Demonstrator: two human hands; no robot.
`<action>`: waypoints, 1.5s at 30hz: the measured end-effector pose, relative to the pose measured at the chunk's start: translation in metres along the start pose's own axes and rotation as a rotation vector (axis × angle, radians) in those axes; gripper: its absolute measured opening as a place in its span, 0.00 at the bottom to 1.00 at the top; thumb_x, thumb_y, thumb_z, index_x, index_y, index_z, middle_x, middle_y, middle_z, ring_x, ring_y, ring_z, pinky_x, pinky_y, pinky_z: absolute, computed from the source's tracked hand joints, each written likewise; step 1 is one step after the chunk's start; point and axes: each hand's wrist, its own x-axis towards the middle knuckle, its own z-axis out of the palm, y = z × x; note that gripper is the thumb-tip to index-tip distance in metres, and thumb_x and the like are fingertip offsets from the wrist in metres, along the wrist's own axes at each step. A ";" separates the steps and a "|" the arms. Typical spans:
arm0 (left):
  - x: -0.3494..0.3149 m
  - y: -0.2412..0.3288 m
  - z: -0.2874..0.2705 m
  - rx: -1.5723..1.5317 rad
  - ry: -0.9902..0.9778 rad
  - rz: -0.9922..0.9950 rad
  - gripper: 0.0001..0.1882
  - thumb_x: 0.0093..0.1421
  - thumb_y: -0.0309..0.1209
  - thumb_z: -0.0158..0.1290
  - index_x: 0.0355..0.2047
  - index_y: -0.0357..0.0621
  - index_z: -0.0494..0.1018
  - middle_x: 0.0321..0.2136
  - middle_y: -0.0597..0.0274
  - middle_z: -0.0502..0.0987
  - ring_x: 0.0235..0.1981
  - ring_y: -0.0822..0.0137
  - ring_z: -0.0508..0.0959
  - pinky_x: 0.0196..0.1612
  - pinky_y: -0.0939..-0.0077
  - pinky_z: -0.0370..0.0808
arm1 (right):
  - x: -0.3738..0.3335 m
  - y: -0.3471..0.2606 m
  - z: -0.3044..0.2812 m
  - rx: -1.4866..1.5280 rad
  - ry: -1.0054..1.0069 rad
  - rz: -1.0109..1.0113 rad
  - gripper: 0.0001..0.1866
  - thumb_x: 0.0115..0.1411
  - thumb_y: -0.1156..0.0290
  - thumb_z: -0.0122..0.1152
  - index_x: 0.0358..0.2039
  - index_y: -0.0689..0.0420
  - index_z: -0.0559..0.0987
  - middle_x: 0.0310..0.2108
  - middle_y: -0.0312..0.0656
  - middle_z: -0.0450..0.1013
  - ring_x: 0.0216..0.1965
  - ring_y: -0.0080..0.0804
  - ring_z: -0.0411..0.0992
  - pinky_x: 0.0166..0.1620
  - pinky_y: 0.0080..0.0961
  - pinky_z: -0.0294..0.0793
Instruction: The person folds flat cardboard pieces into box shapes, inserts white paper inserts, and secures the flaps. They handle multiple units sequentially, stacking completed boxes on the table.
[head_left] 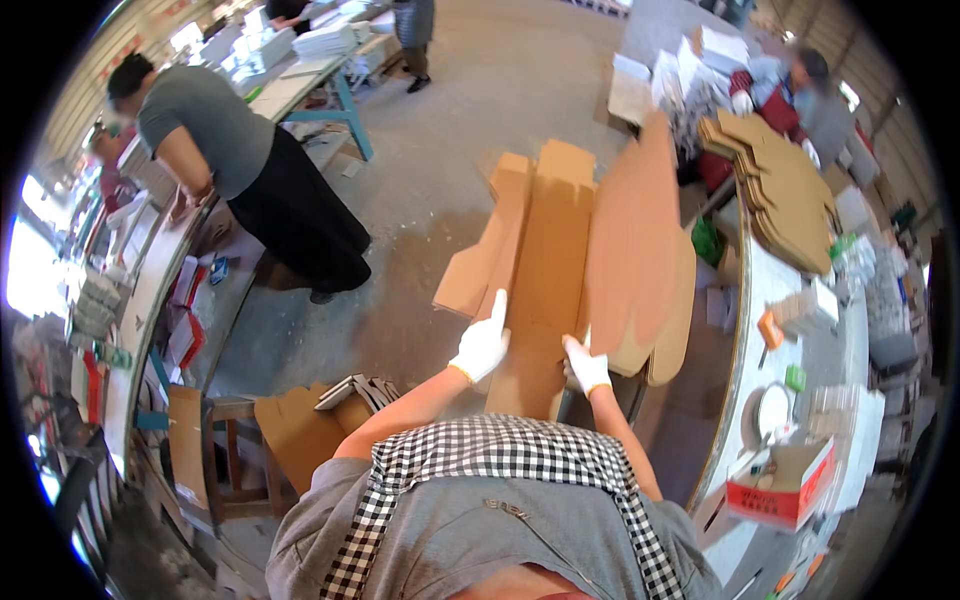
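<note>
Left hand [482, 345]: white-gloved, its index finger extended along the left flap [497, 245]; the other fingers are partly hidden, so we cannot tell whether they pinch.
Right hand [587, 367]: also white-gloved; we see thumb and fingers pinching the near edge of the right-hand panel [640, 230] (that panel is blurred).
Cardboard box blank [552, 260]: between and beyond both hands, its long middle panel running away from us.
Forearms: bare below gray sleeves; both slant forward and inward, the right one more steeply.
Checked apron [480, 440]: worn over a gray top, close behind the blank's near end.
Right worktable [738, 400]: we find stacked die-cut cardboard [790, 195] at its far end and an open red-and-white box [785, 492] nearer.
</note>
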 end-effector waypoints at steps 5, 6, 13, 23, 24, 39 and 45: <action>-0.001 0.018 -0.011 0.020 -0.070 0.118 0.39 0.56 0.28 0.50 0.68 0.35 0.50 0.18 0.47 0.76 0.18 0.48 0.77 0.25 0.54 0.74 | -0.007 -0.002 0.004 0.031 -0.017 -0.110 0.39 0.60 0.56 0.64 0.63 0.63 0.57 0.24 0.42 0.72 0.19 0.30 0.72 0.19 0.28 0.74; 0.001 0.017 -0.010 -0.005 -0.089 0.120 0.37 0.56 0.28 0.51 0.66 0.35 0.52 0.18 0.47 0.76 0.20 0.46 0.78 0.25 0.53 0.74 | -0.007 -0.009 0.007 0.003 -0.075 -0.048 0.47 0.59 0.54 0.65 0.67 0.64 0.49 0.29 0.46 0.74 0.19 0.31 0.73 0.18 0.29 0.74; 0.010 0.024 -0.051 -0.077 -0.433 0.173 0.30 0.54 0.31 0.56 0.54 0.36 0.58 0.25 0.39 0.77 0.33 0.42 0.80 0.34 0.50 0.75 | 0.008 0.009 -0.019 0.319 -0.424 -0.027 0.41 0.55 0.51 0.72 0.57 0.68 0.66 0.42 0.52 0.74 0.37 0.42 0.77 0.34 0.38 0.80; 0.024 -0.007 -0.030 -0.136 -0.449 0.054 0.15 0.58 0.31 0.54 0.45 0.41 0.72 0.34 0.47 0.77 0.35 0.50 0.81 0.37 0.58 0.77 | 0.055 0.029 -0.013 -0.562 -0.056 -0.434 0.60 0.40 0.23 0.65 0.54 0.68 0.70 0.47 0.59 0.74 0.49 0.53 0.74 0.51 0.43 0.74; 0.025 -0.006 -0.033 -0.021 -0.406 0.127 0.14 0.56 0.30 0.55 0.43 0.42 0.73 0.37 0.46 0.76 0.36 0.50 0.81 0.37 0.58 0.77 | 0.052 0.024 -0.007 -0.558 -0.032 -0.408 0.62 0.38 0.22 0.65 0.57 0.67 0.68 0.50 0.61 0.73 0.53 0.59 0.71 0.55 0.46 0.71; 0.045 -0.018 -0.010 -0.211 -0.038 0.098 0.13 0.56 0.37 0.58 0.37 0.42 0.79 0.36 0.41 0.73 0.41 0.44 0.72 0.45 0.54 0.71 | 0.089 0.031 0.008 -0.098 -0.127 -0.463 0.46 0.57 0.42 0.66 0.58 0.71 0.64 0.44 0.54 0.75 0.44 0.39 0.74 0.50 0.35 0.74; 0.046 -0.016 -0.002 -0.211 0.155 0.111 0.09 0.58 0.37 0.54 0.30 0.48 0.82 0.27 0.56 0.76 0.35 0.53 0.72 0.41 0.60 0.72 | 0.057 0.002 0.019 -0.124 0.076 -0.436 0.55 0.53 0.39 0.69 0.64 0.72 0.57 0.62 0.59 0.61 0.59 0.44 0.66 0.61 0.38 0.66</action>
